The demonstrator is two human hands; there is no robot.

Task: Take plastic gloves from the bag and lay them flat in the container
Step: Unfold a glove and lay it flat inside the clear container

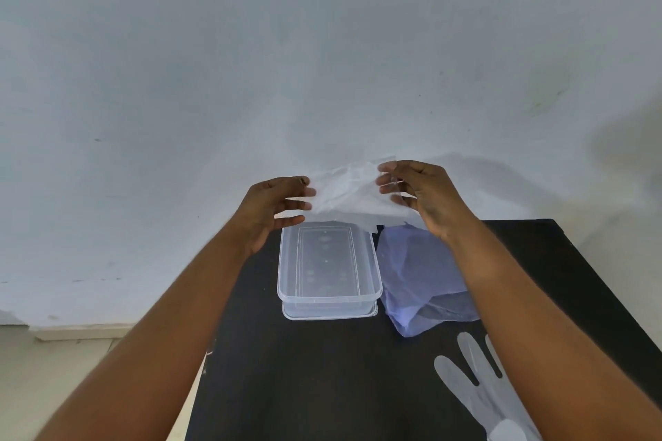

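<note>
Clear tub (pixel 372 261) empty; both hands, left (pixel 276 211) and right (pixel 426 197), pinch glove (pixel 349 195) above it; second glove (pixel 476 383) waits near desk (pixel 322 387) front-right corner, bag (pixel 419 279) beside tub.

Pale wall (pixel 322 46), black table (pixel 322 387), perhaps tiled floor (pixel 71 369)

In front of me stands a flat black rectangular surface (pixel 322 387), dark and matte, its far right corner squared off against the wall. Behind it rises a plain pale grey-white painted wall (pixel 250 64), smudged with a few small dark specks and a faint greenish mark at the right. Low on my left lies a beige tiled floor (pixel 71 369), meeting the wall's foot.
</note>
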